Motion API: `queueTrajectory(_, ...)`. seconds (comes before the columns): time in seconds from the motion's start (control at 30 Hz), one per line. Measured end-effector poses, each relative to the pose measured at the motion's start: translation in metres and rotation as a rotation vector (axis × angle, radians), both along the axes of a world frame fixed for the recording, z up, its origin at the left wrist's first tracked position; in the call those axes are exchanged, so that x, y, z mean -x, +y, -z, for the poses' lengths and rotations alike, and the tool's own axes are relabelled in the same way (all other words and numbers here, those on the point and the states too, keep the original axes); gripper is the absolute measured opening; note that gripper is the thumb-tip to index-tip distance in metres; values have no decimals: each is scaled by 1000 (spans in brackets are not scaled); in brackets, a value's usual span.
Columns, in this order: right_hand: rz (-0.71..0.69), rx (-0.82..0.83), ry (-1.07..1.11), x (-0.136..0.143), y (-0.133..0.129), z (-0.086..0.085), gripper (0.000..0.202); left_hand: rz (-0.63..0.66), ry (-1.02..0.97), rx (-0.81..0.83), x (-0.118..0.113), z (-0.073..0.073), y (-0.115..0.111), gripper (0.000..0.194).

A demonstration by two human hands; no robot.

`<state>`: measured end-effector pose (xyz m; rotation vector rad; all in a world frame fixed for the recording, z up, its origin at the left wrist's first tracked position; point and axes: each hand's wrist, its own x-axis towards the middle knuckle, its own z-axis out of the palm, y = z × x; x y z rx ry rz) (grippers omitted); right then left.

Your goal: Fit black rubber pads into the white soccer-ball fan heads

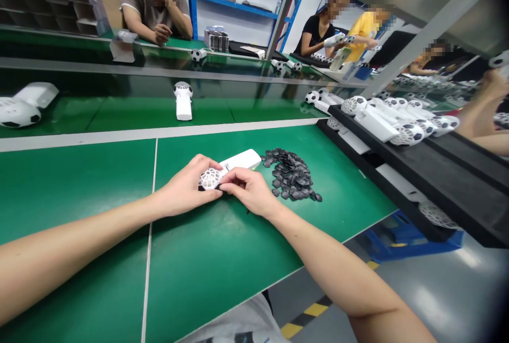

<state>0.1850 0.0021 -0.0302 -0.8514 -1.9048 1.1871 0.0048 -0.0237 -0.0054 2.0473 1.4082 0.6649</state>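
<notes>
A white handheld fan (243, 160) with a round lattice head lies on the green table, its handle pointing away to the right. My left hand (190, 184) is closed around the head, thumb at the near side and fingers over the far side. At the head's right rim my right hand (248, 189) pinches with thumb and forefinger; what is between the fingertips is hidden, though dark patches show along the rim. Just right of the fan is a loose pile of small black plastic pieces (294, 176).
On the right, stacked black trays (449, 173) hold several football-patterned fans. Beyond the pale ledge, another fan (183, 102) lies on the green belt (135, 104), with one more fan (26, 105) at far left. Co-workers sit across the line; a person's arm (483, 104) shows at right.
</notes>
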Motion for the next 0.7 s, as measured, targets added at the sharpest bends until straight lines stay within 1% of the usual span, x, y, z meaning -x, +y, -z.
queueTrajectory(0.13, 30, 150, 65, 3, -2, 1, 9, -22, -21, 16, -1, -1, 1, 34)
queueTrajectory(0.2, 55, 178, 59, 4, -2, 1, 11, -24, -28, 16, -2, -1, 1, 33)
queueTrajectory(0.37, 175, 129, -67, 2, -2, -1, 20, -19, -44, -39, -5, 1, -2, 31)
queueTrajectory(0.47, 213, 101, -128, 0, -2, 1, 23, -25, -64, -64, -8, 3, -2, 30)
queueTrajectory(0.57, 219, 56, -152, 2, -3, 3, 23, -50, -81, -72, -11, 3, -3, 31)
queueTrajectory(0.63, 187, 15, -162, 4, -3, 3, 21, -59, -106, -57, -10, 2, -3, 31)
queueTrajectory(0.7, 143, -61, -192, 4, -1, 1, 18, -64, -134, -49, -5, 1, 0, 31)
